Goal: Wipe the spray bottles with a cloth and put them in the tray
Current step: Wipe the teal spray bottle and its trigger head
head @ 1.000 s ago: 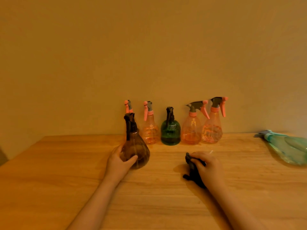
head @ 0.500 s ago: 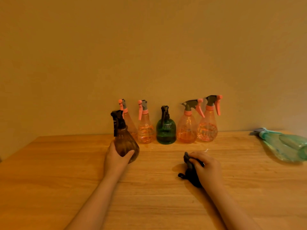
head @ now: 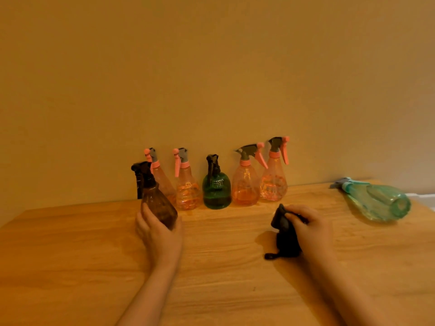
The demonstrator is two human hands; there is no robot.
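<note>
My left hand grips a brown spray bottle with a black trigger head, lifted off the wooden table and tilted to the left. My right hand holds a bunched black cloth that rests on the table. Against the wall stand several pink spray bottles, among them one left of a dark green bottle and two right of it. One more pink bottle is partly hidden behind the brown one. No tray is in view.
A pale green spray bottle lies on its side at the table's far right, its base toward me. A plain wall runs directly behind the row of bottles. The table's left edge angles off at the left of the view.
My left hand has lifted the brown bottle and carried it left and up, tilting it. My right hand has stayed on the black cloth.
</note>
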